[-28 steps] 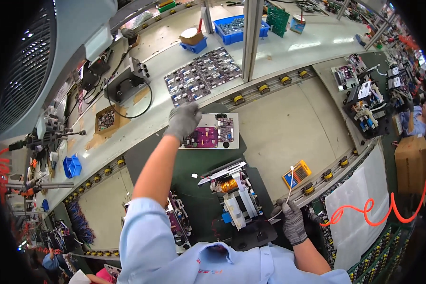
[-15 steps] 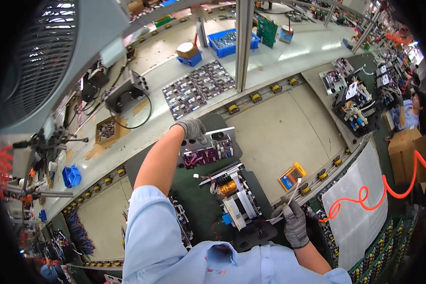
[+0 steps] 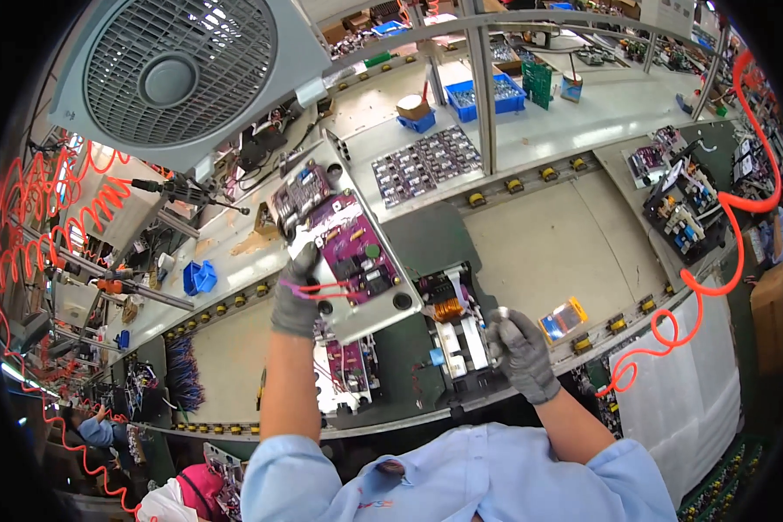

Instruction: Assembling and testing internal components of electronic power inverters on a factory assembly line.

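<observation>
My left hand (image 3: 296,296), in a grey glove, grips the near edge of a metal plate (image 3: 370,326) and holds it up at a tilt. A purple circuit board (image 3: 350,239) with dark parts and red wires is mounted on the plate. Right of it, a black-framed assembly (image 3: 461,335) with a copper coil (image 3: 448,310) and white blocks lies on the dark green pallet (image 3: 422,230). Beside this assembly is my right hand (image 3: 520,355), also gloved, its fingers closed. A small white tip shows at its fingertips; the rest of what it holds is hidden.
A yellow-and-clear pack (image 3: 563,319) lies on the conveyor right of my right hand. Across the rail sits a sheet of small circuit boards (image 3: 426,165), with a blue bin (image 3: 485,97) behind. A large fan (image 3: 170,83) hangs upper left; a coiled orange hose (image 3: 665,335) crosses the right.
My left hand has lifted the plate with the purple board off the pallet and brought it nearer and left. My right hand has moved up beside the coil assembly; the long white strip no longer shows.
</observation>
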Demonstrator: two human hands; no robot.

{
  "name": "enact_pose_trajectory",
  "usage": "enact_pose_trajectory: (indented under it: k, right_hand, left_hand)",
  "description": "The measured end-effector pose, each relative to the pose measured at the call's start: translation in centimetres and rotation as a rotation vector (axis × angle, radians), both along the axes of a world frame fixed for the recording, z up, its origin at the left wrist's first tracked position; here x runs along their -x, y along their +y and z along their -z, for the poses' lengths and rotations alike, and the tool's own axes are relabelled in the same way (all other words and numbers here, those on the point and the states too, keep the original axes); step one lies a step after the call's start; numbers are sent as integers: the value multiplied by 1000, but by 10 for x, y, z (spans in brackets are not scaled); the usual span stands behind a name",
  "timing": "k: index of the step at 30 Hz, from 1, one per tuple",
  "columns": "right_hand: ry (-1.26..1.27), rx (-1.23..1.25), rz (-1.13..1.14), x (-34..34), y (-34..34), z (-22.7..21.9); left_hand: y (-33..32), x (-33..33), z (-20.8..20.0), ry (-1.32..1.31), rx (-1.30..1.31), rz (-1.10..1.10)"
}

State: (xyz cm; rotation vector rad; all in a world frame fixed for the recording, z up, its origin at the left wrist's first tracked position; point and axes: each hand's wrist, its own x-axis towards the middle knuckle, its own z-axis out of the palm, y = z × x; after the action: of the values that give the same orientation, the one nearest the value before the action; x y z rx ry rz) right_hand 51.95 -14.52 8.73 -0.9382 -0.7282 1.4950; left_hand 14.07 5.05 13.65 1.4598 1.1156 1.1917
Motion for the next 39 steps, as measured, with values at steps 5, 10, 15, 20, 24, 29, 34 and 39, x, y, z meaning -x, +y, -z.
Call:
enact_pose_trajectory:
  k: [5,10,15,20,24,29,34,39]
  right_hand:
    - [-275,-146,-153,16,-3,-4]
    - [-197,-111,-218,21,-11,10]
    - [513,138,-370,9,-9,25]
    - [750,88,-506,-3,-11,39]
    - [-276,-336,-113,-12,-8,17]
    - [109,5,-385,-16,-12,32]
    - [229,9,-458,-11,-13,42]
    - [480,130,-642,-18,-14,50]
  left_hand:
    - [-102,-50,43,-187,222,-140]
    - [-133,-83,54,-362,413,-303]
    - [-145,-120,53,-511,592,-458]
    - [-153,-118,72,-457,687,-444]
    - [-163,-132,63,-398,640,-463]
    - [-165,-104,113,-367,707,-446]
    - [-171,-86,135,-384,832,-350]
    - [-182,-103,103,-347,702,-384]
